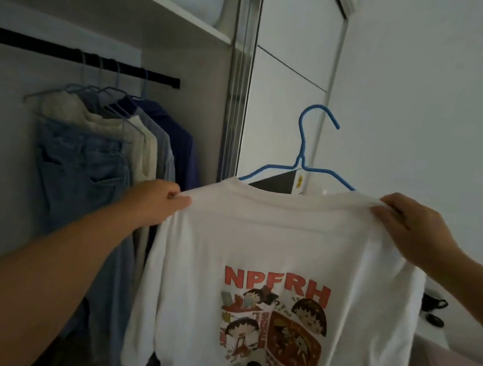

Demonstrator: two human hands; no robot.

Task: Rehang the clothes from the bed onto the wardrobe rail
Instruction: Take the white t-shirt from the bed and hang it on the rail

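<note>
Two hands, left hand point(157, 201) and right hand point(414, 227), pinch the shoulders of a white printed T-shirt point(270, 273) on a blue hanger point(302, 156) beside a wardrobe rail point(70, 52) of hung clothes point(106, 147).

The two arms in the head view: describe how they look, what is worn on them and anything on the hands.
Both forearms are bare as far as the frame shows; no sleeve, cuff or watch is visible on either. The left hand and the right hand wear no gloves, and no rings or bracelets show. The picture is dim and soft, so fine details such as nails cannot be made out.
</note>
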